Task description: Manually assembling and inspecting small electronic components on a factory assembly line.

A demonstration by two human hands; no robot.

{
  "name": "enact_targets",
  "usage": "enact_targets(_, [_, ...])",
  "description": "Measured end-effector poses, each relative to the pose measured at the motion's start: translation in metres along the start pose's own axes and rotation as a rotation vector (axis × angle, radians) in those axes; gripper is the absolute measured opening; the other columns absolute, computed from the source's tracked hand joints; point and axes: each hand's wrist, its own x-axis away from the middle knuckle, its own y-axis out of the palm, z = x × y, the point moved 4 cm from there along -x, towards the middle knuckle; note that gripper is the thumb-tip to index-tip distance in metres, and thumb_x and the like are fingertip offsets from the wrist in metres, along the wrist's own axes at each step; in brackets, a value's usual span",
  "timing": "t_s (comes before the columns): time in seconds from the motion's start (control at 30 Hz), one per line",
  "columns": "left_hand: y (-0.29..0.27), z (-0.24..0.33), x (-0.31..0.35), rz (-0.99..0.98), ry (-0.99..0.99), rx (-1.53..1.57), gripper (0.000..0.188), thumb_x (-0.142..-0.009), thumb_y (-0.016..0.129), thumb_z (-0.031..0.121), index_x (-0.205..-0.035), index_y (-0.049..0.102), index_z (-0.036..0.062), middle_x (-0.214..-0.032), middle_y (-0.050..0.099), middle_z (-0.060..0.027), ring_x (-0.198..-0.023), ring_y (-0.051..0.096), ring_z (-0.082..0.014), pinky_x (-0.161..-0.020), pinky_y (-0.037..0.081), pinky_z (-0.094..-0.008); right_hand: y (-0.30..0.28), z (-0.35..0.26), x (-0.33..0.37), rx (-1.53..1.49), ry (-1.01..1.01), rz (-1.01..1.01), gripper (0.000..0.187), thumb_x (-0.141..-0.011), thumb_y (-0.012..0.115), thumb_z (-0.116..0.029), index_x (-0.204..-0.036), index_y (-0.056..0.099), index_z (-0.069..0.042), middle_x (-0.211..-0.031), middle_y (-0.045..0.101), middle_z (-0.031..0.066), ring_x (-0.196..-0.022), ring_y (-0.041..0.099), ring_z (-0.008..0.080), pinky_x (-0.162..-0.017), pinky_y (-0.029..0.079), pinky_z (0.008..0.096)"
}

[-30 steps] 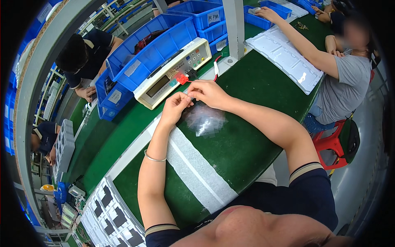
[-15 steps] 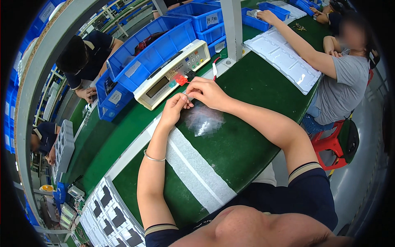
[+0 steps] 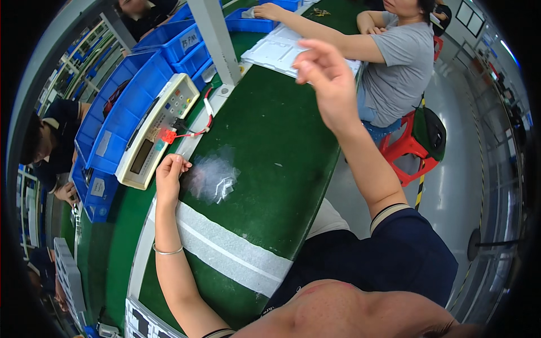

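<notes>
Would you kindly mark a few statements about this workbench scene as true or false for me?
1. The left hand rests on the green table beside a clear plastic bag. True.
2. The right hand presses down on the plastic bag. False: it is raised in the air, well away from the bag.
3. A beige meter with a red clip on its wires sits just beyond the left hand. True.
4. The bins behind the meter are yellow. False: they are blue.
5. A thin bracelet circles the left wrist. True.
</notes>
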Motion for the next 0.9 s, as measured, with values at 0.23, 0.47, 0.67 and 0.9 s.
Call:
enact_targets(0.23, [-0.005, 0.006, 0.006, 0.031, 0.019, -0.133, 0.019, -0.089, 0.047, 0.018, -0.077, 0.054, 0.004, -0.072, 0.057, -0.0026, -0.069, 0.049, -0.0089, -0.065, 0.038, -0.0218, -0.004, -0.026, 0.005, 0.043, -0.066, -0.117, 0.047, -0.087, 0.05, -0.014, -0.129, 0.035, 0.0, -0.087, 0.057, 0.008, -0.078, 0.053, 0.0125, -0.07, 0.042, 0.0245])
enact_targets(0.47, [-0.006, -0.004, 0.0, 0.008, 0.071, -0.006, 0.031, -0.093, 0.042, 0.022, -0.07, 0.051, 0.0028, -0.068, 0.055, -0.0045, -0.067, 0.051, -0.0112, -0.065, 0.039, -0.023, -0.001, -0.052, -0.013, 0.045, -0.231, -0.13, 0.056, -0.089, 0.044, -0.017, -0.136, 0.019, -0.001, -0.097, 0.059, 0.0166, -0.083, 0.057, 0.0198, -0.078, 0.043, 0.0309])
enact_targets(0.67, [-0.003, 0.004, 0.004, -0.021, 0.027, -0.064, 0.038, -0.094, 0.037, 0.027, -0.063, 0.044, 0.0067, -0.065, 0.053, -0.006, -0.068, 0.048, -0.0127, -0.066, 0.037, -0.0245, 0.033, -0.04, 0.009, 0.091, -0.257, -0.299, 0.061, -0.086, 0.048, -0.004, -0.138, 0.016, -0.002, -0.078, 0.06, 0.0107, -0.07, 0.056, 0.0122, -0.065, 0.046, 0.0232])
enact_targets(0.9, [-0.006, 0.001, 0.01, 0.067, -0.05, -0.102, 0.031, -0.091, 0.046, 0.023, -0.068, 0.053, 0.0038, -0.07, 0.058, -0.0045, -0.062, 0.045, -0.008, -0.061, 0.037, -0.0218, 0.051, -0.043, 0.02, 0.04, -0.265, -0.373, 0.063, -0.083, 0.05, -0.003, -0.136, 0.018, 0.001, -0.073, 0.059, 0.0097, -0.065, 0.056, 0.0124, -0.06, 0.046, 0.0228])
